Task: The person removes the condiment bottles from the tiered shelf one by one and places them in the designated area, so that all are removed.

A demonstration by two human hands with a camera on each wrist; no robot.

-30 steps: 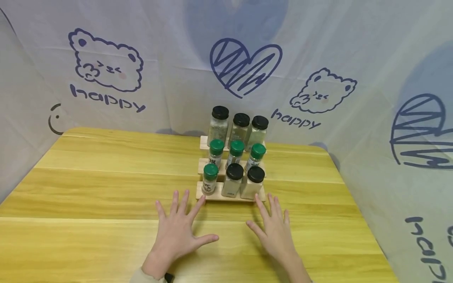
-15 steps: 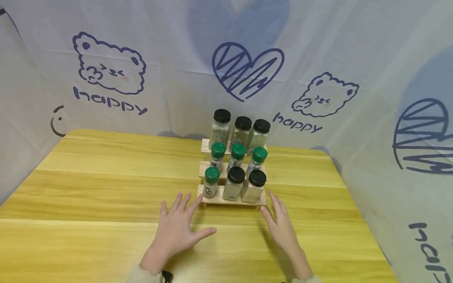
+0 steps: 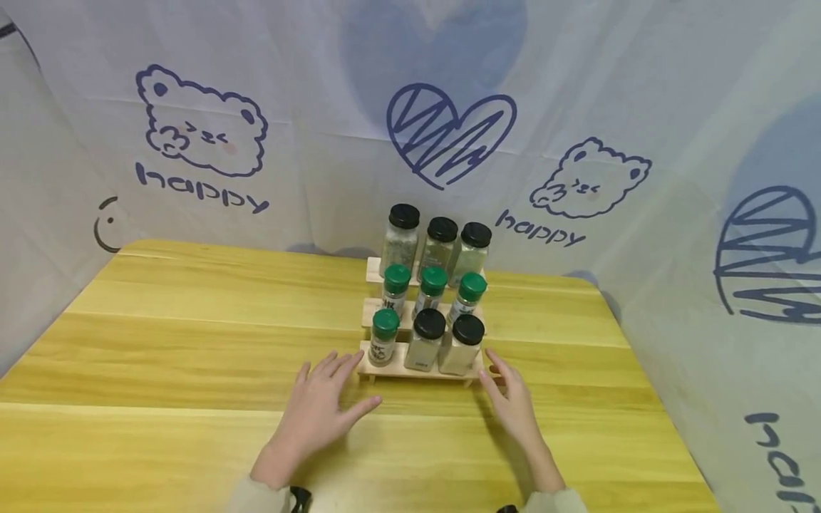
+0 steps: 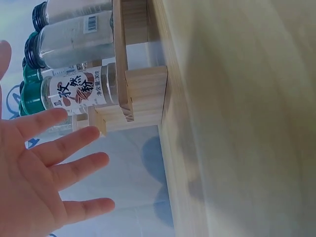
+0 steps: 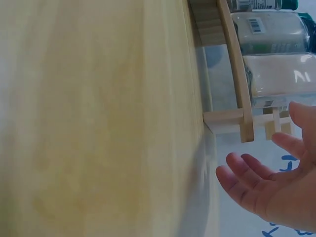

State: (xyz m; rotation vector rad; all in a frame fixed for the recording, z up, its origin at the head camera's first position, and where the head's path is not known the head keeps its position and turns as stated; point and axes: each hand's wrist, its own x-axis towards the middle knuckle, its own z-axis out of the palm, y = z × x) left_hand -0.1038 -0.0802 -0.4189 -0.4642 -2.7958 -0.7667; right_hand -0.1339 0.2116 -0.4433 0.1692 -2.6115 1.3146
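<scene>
A three-tier wooden spice rack [image 3: 398, 371] stands on the table, several spice jars upright on it. On its front tier are a green-capped jar [image 3: 383, 343] at left and two square black-lidded jars [image 3: 423, 349]. Green-capped jars [image 3: 433, 282] fill the middle tier; taller black-lidded ones [image 3: 400, 242] stand at the back. My left hand [image 3: 316, 407] is spread beside the rack's front left end, holding nothing; the left wrist view shows its fingers near the labelled jar [image 4: 79, 90]. My right hand [image 3: 517, 407] is at the front right corner, fingers loosely bent; contact is unclear.
The wood-grain table [image 3: 192, 356] extends to both sides of the rack and in front of it. A pale cloth [image 3: 308, 85] with bear and heart drawings hangs close behind the table, and along its right side.
My right hand has moved right, from in front of the rack to its right front corner, its fingers bending. My left hand's fingers have drawn slightly closer together. The view has tilted slightly upward.
</scene>
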